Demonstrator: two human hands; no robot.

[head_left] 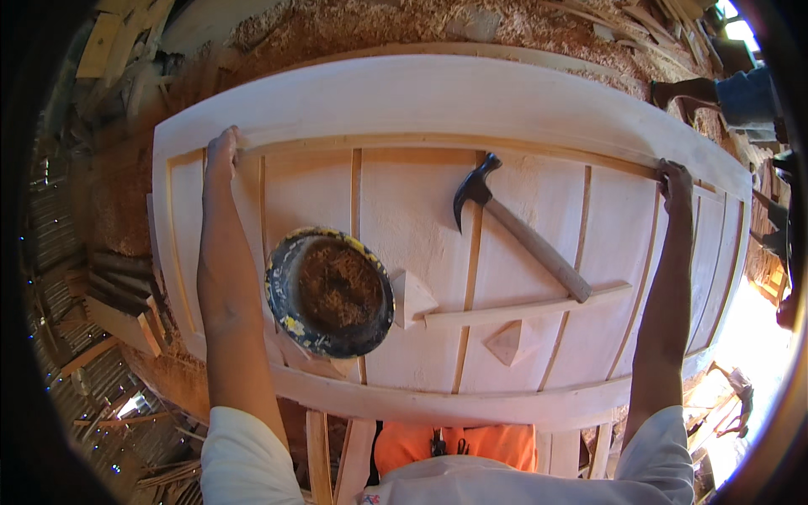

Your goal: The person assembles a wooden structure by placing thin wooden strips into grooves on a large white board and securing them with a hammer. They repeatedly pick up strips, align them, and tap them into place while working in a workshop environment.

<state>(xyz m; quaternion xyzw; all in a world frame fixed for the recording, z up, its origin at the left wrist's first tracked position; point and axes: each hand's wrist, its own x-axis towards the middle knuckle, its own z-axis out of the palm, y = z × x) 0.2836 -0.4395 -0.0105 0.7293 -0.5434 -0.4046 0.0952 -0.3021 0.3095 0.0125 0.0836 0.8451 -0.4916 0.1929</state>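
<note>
Head view: our left hand (222, 154) at ten o'clock and right hand (675, 181) at two o'clock apparently press one thin strip (446, 141) onto the door panel (421, 93); hammer (513, 223) and bowl (329, 291) rest between.

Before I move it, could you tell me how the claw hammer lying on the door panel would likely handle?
The claw hammer would probably feel head-heavy, given its dark metal head on a slim wooden handle. It looks rigid. Lying across thin battens, it might rock if nudged.
</note>
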